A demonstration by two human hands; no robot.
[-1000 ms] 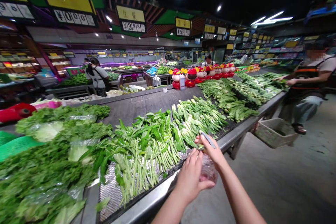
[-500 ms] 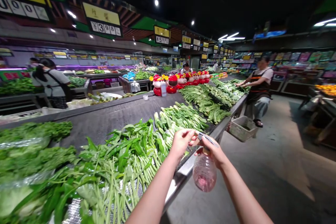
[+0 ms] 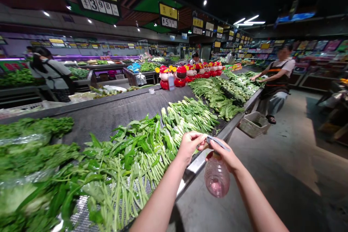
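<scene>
Right hand (image 3: 223, 156) closed around the neck of a clear plastic spray bottle (image 3: 216, 178), the bottle hanging below the grip, out past the edge of the surface and above the grey concrete floor (image 3: 274, 185). Faint pink tint in its lower half; cannot tell whether liquid or reflection. Flat grey-blue trigger strip (image 3: 218, 143) across the top. Left hand (image 3: 191, 145) curled narrow, fingers just beside the spray head; cannot tell if they touch it. Both hands above the brushed-metal rim (image 3: 194, 168) of a long, dark mesh-topped surface. Nearest the left hand, a heap of long-stemmed green leafy vegetables (image 3: 130, 166); beyond it, pale-stemmed bok choy (image 3: 187, 116) in a row. Further left, leafy greens in clear plastic film (image 3: 27, 141). Down the surface, a line of red-and-gold figurines (image 3: 167, 78) and a small white cup (image 3: 151, 91). Grey plastic basket (image 3: 254, 124) hangs at the far edge of the surface, a little green inside. Past it, a person in a dark apron (image 3: 274, 79) stands with one hand reaching over the greens. Across the aisle, a person in a grey top (image 3: 53, 74) faces another stall, a white plastic bag (image 3: 140, 79) on the stand nearby.
</scene>
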